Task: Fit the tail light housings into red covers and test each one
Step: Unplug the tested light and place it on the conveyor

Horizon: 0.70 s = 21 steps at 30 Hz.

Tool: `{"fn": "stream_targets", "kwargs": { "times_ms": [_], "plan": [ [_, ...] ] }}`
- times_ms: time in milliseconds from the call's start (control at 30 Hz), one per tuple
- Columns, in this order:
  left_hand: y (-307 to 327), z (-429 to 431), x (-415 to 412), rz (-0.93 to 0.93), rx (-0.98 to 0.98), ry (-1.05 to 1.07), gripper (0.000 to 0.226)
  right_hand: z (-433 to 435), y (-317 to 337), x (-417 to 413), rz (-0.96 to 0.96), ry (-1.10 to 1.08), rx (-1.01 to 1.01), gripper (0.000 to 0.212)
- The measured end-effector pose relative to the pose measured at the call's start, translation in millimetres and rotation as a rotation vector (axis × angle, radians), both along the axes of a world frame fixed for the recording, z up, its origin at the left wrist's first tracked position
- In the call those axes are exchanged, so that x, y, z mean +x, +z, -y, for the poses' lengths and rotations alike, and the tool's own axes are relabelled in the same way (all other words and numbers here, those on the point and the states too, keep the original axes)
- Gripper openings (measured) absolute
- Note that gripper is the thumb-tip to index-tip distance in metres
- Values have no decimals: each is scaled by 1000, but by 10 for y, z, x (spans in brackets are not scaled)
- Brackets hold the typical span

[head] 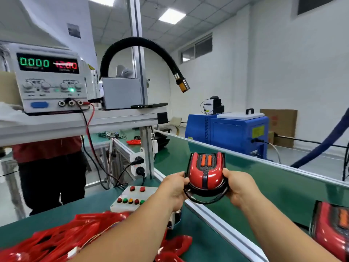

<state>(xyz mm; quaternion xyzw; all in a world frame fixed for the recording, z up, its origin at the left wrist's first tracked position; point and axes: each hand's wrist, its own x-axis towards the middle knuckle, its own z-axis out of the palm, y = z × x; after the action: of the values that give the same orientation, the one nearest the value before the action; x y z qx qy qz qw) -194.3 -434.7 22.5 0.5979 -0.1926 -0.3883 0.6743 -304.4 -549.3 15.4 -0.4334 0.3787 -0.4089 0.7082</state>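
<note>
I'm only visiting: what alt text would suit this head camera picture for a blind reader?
A person's left hand and right hand grip an assembled red tail light over a green belt. A power supply with lit digits sits on a shelf to the left, and loose red covers lie below.

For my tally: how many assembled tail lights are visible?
2. The held tail light is between the left hand and right hand; the second tail light lies on the green belt at lower right, partly cropped. Others may be hidden.
</note>
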Motion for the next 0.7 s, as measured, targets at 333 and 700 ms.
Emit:
{"fn": "stream_targets", "kwargs": {
  "times_ms": [333, 700],
  "plan": [
    [269, 353, 337, 248, -143, 56, 53, 360, 101, 447, 59, 43, 100, 26],
    [422, 394, 498, 275, -87, 209, 52, 438, 287, 744, -12, 125, 55, 28]
  ]
}}
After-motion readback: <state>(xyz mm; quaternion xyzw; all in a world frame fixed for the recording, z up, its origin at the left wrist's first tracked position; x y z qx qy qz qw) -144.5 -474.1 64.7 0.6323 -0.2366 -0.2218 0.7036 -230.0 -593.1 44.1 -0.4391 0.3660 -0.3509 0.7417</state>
